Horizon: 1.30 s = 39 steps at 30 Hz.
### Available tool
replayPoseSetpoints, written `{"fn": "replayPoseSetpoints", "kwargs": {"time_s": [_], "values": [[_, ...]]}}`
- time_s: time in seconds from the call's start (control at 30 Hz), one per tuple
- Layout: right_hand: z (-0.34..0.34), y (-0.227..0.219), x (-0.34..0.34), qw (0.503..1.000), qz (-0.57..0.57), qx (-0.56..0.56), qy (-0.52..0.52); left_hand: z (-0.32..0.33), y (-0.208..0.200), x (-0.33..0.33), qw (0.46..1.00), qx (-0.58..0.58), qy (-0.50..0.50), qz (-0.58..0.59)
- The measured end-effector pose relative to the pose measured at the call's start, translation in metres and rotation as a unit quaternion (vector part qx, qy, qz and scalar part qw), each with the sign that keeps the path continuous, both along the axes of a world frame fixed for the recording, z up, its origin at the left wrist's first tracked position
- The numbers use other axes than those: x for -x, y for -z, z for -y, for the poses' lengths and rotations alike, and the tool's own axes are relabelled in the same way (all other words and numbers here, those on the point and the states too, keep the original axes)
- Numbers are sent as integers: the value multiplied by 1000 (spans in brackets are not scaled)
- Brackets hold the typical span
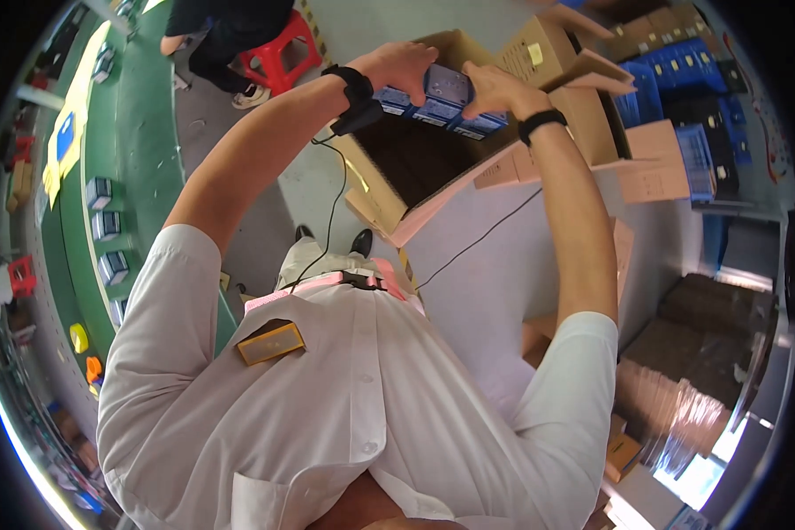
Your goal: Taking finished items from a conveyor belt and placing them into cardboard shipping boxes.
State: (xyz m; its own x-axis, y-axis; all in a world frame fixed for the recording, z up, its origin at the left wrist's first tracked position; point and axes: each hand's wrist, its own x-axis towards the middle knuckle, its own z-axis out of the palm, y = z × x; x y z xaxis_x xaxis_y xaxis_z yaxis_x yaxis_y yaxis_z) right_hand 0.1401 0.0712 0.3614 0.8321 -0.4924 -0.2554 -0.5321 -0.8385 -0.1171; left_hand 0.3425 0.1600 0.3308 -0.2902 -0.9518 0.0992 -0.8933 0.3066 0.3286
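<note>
A tall open cardboard carton (pixel 376 181) stands in front of me with a row of small blue boxes (pixel 444 95) along its far part. My left hand (pixel 402 71) reaches over the row, with its fingers curled down against the left side of the middle box. From the other side, my right hand (pixel 501 91) presses its thumb and fingers around that box's right side. Both hands are closed on it, and some fingertips are hidden among the boxes. The near part of the carton's inside is dark. A black strap circles each wrist.
On the left runs a green conveyor belt (pixel 137 168) carrying several blue boxes (pixel 106 225). A person in dark clothes sits near a red stool (pixel 284 55). More open cartons (pixel 583 115) and blue bins (pixel 680 66) stand at the right. A black cable (pixel 343 190) hangs by my left arm.
</note>
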Motion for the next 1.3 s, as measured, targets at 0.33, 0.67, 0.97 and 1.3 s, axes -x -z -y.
{"fn": "replayPoseSetpoints", "kwargs": {"time_s": [0.33, 0.67, 0.97, 1.3], "values": [[32, 62, -17, 924, -258, -146, 241, 97, 94, 20, 973, -183, 138, -33], [-22, 233, 29, 871, -229, -213, 379, 76, 244, 88, 930, -326, 170, 16], [-143, 419, 12, 836, -100, -218, 493, -8, 360, 69, 938, -269, 182, 125], [-194, 492, -16, 802, -11, -245, 544, -27, 427, 43, 911, -369, 155, 98]]}}
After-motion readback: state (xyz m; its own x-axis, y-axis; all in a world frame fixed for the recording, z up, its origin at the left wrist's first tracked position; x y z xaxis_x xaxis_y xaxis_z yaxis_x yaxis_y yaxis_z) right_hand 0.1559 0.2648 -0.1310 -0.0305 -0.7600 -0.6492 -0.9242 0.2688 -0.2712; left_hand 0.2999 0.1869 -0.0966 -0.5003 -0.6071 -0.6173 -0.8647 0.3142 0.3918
